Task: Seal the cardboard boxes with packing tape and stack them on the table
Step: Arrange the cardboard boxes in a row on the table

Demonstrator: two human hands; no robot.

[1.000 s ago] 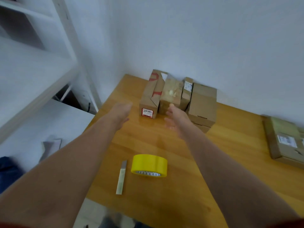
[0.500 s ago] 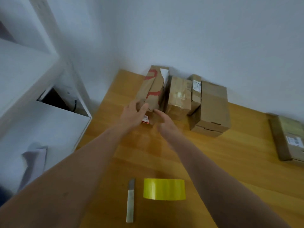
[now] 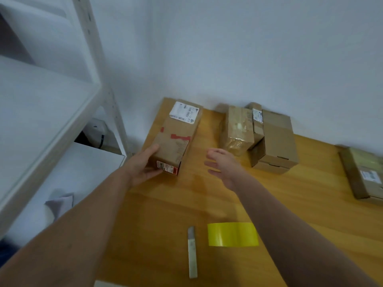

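Left hand (image 3: pixel 143 168) grips the box (image 3: pixel 176 137) on the worktop (image 3: pixel 165 214); right hand (image 3: pixel 223 164) hovers, fingers loose.

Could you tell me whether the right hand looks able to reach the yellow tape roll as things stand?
Probably yes. The right hand is open and holds nothing, and the yellow tape roll lies on bare table nearer the person, beside that forearm; the cutter lies apart to its left.
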